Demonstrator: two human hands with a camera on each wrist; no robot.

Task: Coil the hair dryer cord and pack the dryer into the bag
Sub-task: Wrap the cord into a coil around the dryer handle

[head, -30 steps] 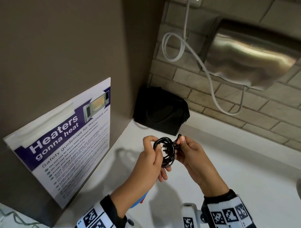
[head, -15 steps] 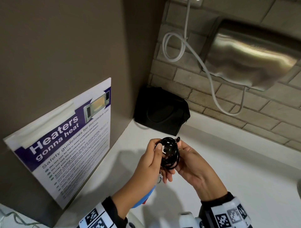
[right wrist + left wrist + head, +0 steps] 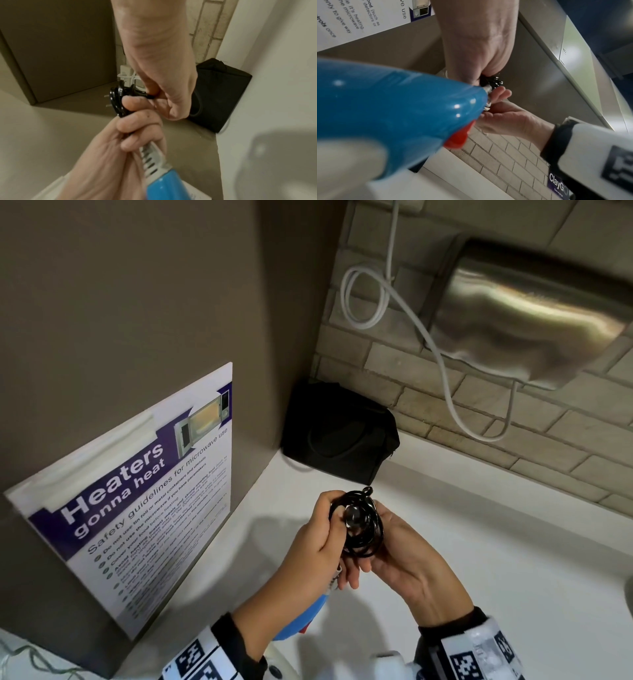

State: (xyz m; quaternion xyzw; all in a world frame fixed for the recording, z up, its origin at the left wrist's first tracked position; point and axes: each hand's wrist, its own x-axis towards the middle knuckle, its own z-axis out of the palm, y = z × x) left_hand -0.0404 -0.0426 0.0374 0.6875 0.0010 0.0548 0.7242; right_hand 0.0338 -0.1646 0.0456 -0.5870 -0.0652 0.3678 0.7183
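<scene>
Head view shows me both grips closed on the coiled black cord (image 3: 362, 525), my left hand (image 3: 313, 539) curled around its near side, my right hand (image 3: 400, 546) pinching its far side, the blue dryer (image 3: 399, 116) under the left grip, the black bag (image 3: 339, 433) beyond both on the white surface (image 3: 479, 542).

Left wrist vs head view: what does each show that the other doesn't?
Only the left wrist view shows the glossy blue hair dryer body up close with its red switch, hanging below the left hand. Only the head view shows the black fabric bag in the counter corner, the steel wall dryer and the microwave safety poster in full. Both show the coiled black cord held between the left hand and the right hand.
</scene>
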